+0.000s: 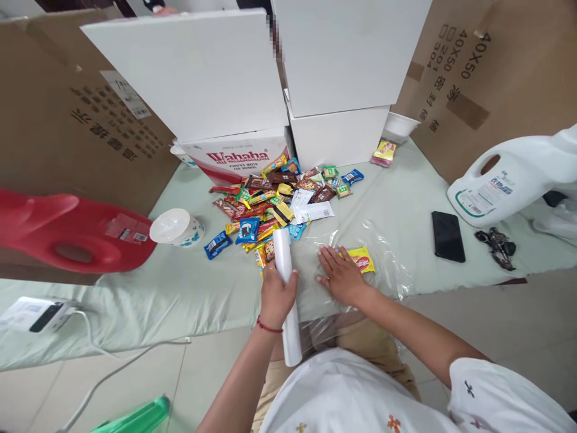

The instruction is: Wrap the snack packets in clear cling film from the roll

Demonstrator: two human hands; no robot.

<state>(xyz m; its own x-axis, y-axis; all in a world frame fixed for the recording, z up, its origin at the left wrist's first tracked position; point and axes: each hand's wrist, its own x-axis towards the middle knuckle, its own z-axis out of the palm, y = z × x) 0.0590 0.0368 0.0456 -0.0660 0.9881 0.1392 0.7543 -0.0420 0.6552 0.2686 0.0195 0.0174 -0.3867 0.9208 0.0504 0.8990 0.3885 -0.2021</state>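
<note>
My left hand [276, 296] is wrapped round a white roll of thin plastic film [282, 252], which is tilted and reaches over the table's front edge. A transparent plastic sheet [390, 264] is spread on the table to the right of the roll. My right hand [343, 276] lies flat on it with the fingers stretched out. Beside that hand is a yellow snack packet [366, 260] marked "nabati", partly hidden by the hand and wrist. Just beyond the roll is a pile of small wrapped snacks [279, 192] in several colours.
A white-and-red carton [243, 157] and white boxes [340, 135] stand behind the pile. To the left are a paper cup [174, 227] and a red jug [76, 231]. On the right lie a phone [448, 236], keys [496, 248] and a white jug [500, 177].
</note>
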